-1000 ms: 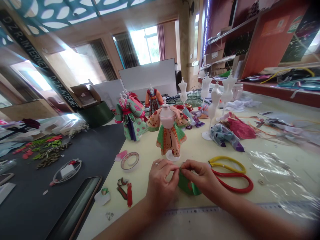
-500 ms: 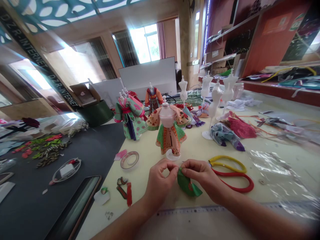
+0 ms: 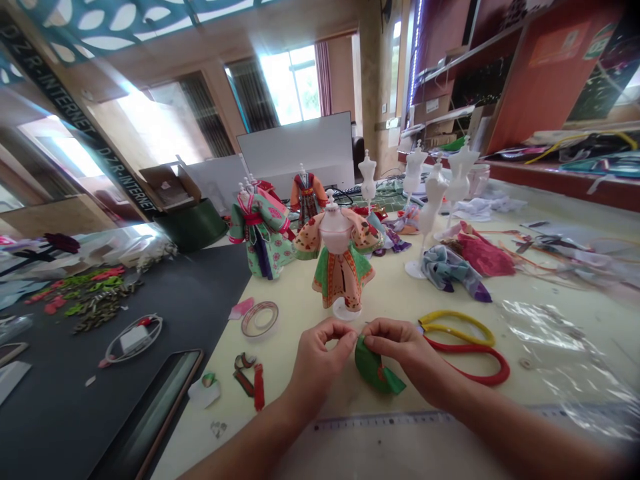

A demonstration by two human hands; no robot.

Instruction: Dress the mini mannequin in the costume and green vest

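A small piece of green fabric (image 3: 373,367) with an orange patch hangs from my right hand (image 3: 395,340), its top edge pinched between thumb and fingertips. My left hand (image 3: 323,347) is closed in a pinch right beside that edge; whatever it grips is too small to make out. Just beyond both hands stands a miniature dress form (image 3: 336,233) on a round white base, dressed in a peach and green outfit with wide sleeves. To the right of my right hand lie scissors with one yellow and one red handle (image 3: 493,373), their blades hidden.
A tape roll (image 3: 259,319), ribbon scraps (image 3: 259,387) and a phone (image 3: 155,413) lie to the left. Along the front runs a clear ruler (image 3: 400,420). Plastic bags (image 3: 555,353) spread at right. Bare white dress forms (image 3: 433,200) and dressed ones (image 3: 263,233) stand behind.
Almost nothing differs. Both hands keep the same pinch at the green fabric's edge, and the whole view has shifted very slightly.
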